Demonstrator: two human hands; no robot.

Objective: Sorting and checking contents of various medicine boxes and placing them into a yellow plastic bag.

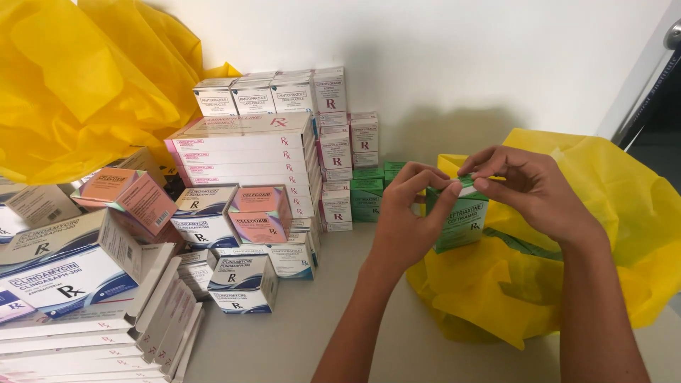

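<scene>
We see a big crumpled yellow plastic bag (539, 284) on the white table (298, 340), and stacked white and pink cardboard medicine boxes (245, 152) well to its left. Above the bag, our left hand (408, 220) and right hand (532, 188) both pinch with curled fingers the top flap of a small green cardboard box (461, 223), which stands upright.

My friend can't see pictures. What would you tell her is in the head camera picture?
Two bare hands, left hand and right hand, hold a small green cardboard medicine box by its top flap, above a crinkled yellow plastic bag. To the left, stacks of white, pink and blue medicine boxes crowd a white table against a white wall.
</scene>
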